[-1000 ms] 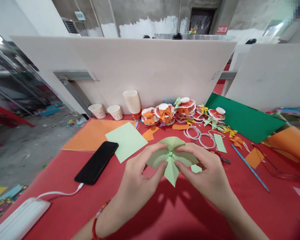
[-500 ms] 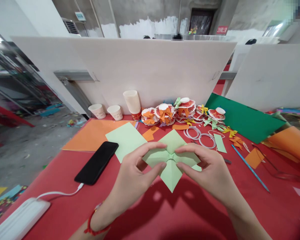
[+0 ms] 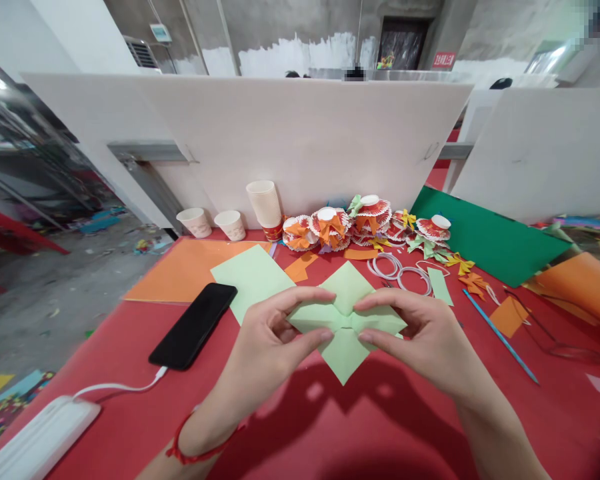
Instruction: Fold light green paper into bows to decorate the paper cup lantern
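Note:
Between my two hands is a square of light green paper (image 3: pixel 344 360), creased and turned so that one corner points toward me. A raised fold with a short slit runs across its middle. My left hand (image 3: pixel 275 333) pinches its left side between thumb and fingers. On the right side, my right hand (image 3: pixel 420 333) grips it the same way. The paper is held above the red table (image 3: pixel 300 433), where the shadow of the hands falls. Behind my left hand lies a larger light green sheet (image 3: pixel 253 277).
A black phone (image 3: pixel 194 327) on a white cable lies left, near an orange sheet (image 3: pixel 175 270). Paper cups (image 3: pixel 229 225) and red-white paper decorations (image 3: pixel 330 227) line the white partition (image 3: pixel 300 140). Rolled white wire (image 3: pixel 414 281), a blue pencil (image 3: pixel 500 337) and a green board (image 3: pixel 495 237) are right.
The middle fold of the green paper now lies flatter, with a slit showing. My thumbs have shifted slightly apart, and both hands still hold the paper.

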`<state>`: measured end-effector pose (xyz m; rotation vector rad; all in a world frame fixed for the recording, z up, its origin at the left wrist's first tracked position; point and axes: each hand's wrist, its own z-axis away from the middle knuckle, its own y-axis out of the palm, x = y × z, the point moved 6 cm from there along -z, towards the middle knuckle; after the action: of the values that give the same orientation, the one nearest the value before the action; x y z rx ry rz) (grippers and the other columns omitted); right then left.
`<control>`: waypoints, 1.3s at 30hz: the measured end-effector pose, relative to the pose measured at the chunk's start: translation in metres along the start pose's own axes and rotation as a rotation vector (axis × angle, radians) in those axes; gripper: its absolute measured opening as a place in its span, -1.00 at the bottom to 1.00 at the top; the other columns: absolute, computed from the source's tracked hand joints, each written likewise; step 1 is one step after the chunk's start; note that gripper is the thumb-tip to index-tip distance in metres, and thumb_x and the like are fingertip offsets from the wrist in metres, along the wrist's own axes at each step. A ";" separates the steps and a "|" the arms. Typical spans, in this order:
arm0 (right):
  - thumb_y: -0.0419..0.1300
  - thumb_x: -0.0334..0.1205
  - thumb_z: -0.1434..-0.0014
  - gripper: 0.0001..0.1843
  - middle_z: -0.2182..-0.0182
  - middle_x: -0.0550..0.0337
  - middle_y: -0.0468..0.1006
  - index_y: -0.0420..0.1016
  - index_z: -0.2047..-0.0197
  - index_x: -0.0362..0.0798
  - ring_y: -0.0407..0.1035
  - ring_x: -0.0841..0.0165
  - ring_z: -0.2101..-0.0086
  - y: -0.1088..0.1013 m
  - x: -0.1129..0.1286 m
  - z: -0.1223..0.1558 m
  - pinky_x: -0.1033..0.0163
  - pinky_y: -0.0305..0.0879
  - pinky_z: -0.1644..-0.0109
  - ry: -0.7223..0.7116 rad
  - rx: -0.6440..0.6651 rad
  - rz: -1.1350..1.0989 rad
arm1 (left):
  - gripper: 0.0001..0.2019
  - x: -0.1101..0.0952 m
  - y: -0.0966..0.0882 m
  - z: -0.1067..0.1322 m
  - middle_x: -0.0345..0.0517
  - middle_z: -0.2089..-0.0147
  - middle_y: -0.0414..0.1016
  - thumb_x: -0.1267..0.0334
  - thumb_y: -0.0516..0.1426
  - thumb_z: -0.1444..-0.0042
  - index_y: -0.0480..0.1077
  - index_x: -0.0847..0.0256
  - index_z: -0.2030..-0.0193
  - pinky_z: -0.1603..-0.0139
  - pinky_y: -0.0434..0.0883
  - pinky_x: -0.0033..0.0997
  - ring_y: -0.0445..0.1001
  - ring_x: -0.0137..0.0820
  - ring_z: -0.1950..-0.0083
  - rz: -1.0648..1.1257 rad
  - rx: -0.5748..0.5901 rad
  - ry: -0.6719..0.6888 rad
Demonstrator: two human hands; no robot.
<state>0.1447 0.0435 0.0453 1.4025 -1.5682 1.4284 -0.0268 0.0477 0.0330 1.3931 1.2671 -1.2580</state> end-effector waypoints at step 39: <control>0.18 -0.36 -0.14 -0.85 0.45 0.36 0.39 0.28 0.27 0.05 0.36 0.48 0.45 0.016 -0.007 0.002 0.40 0.32 0.42 -0.044 -0.043 -0.074 | -0.87 -0.012 0.000 0.004 -0.21 0.41 0.64 0.46 0.25 0.10 0.56 0.18 0.40 0.56 0.42 -0.69 0.58 -0.45 0.42 -0.231 -0.116 0.154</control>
<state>0.1319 0.0419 0.0332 1.4606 -1.5486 1.3210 -0.0276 0.0418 0.0443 1.3088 1.6193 -1.2252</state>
